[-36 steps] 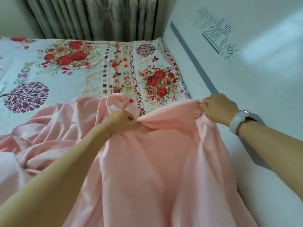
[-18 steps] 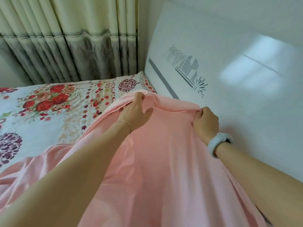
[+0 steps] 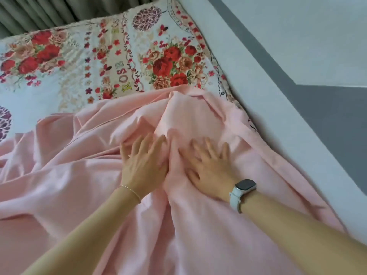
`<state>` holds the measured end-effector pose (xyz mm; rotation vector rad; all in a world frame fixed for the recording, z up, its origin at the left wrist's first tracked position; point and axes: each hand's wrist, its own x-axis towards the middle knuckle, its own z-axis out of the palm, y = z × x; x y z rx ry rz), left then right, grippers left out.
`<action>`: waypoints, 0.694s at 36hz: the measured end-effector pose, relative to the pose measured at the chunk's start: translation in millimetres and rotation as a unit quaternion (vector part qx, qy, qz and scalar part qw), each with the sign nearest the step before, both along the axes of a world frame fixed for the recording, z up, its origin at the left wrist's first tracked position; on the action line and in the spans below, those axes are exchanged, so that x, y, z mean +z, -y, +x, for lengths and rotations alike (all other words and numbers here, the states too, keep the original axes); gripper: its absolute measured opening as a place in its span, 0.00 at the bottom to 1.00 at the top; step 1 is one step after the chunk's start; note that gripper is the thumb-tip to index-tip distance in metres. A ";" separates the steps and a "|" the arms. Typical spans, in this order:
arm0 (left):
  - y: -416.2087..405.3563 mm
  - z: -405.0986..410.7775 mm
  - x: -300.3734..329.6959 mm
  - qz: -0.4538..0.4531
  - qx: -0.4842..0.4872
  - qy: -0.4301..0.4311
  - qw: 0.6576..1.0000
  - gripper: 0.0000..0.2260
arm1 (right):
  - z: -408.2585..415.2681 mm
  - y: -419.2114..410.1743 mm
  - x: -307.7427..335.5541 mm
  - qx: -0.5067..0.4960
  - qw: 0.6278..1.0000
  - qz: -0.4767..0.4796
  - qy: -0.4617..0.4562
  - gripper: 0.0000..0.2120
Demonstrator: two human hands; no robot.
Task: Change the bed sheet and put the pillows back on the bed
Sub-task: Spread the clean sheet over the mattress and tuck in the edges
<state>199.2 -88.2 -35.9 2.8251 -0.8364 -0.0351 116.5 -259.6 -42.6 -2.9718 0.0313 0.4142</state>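
On the bed, left hand [image 3: 143,165] and right hand [image 3: 211,171] lay side by side, fingers spread, pressed flat on rumpled pink sheet [image 3: 79,175], floral sheet [image 3: 79,62] beyond.

— How is the scene lit?
— Soft, even daylight is seen, with faint shadows in the folds of the pink sheet [image 3: 198,120].
— Any blur?
— The fingers [image 3: 156,143] are smeared by motion. Straight lines are bent near the edges.
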 end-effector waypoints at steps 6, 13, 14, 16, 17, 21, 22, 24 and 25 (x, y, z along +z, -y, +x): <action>-33.5 -42.2 -14.3 -0.020 0.016 0.022 0.999 0.31 | -8.7 50.6 -32.0 -0.049 0.997 -0.014 -0.053 0.28; -8.2 -121.7 -39.9 0.050 -0.038 -0.142 0.988 0.41 | 23.3 89.4 -33.7 -0.118 0.991 0.035 -0.061 0.27; -5.7 -117.5 -43.7 0.082 -0.003 -0.160 0.984 0.44 | 20.9 87.2 -29.3 -0.134 0.989 0.047 -0.040 0.26; 1.0 -103.7 -44.4 0.090 0.052 -0.155 0.982 0.43 | 9.0 78.0 -16.3 -0.165 0.983 0.076 0.032 0.22; 4.2 -97.0 -43.7 0.089 0.056 -0.140 0.985 0.36 | -0.7 70.0 -8.8 -0.173 0.978 0.086 0.079 0.21; 20.1 -82.9 -37.7 0.111 0.005 -0.151 0.982 0.11 | -52.2 31.9 1.3 -0.152 0.968 0.005 0.200 0.25; 22.8 -79.8 -34.9 0.110 0.008 -0.145 0.983 0.11 | -68.0 25.9 -0.3 -0.156 0.969 -0.020 0.189 0.28; 30.8 -76.3 -26.4 0.069 0.029 -0.142 0.987 0.11 | -97.5 24.8 -6.9 -0.171 0.973 -0.080 0.130 0.31; 35.7 -75.7 -21.5 0.049 0.036 -0.140 0.988 0.11 | -108.5 29.0 -8.6 -0.177 0.975 -0.098 0.088 0.31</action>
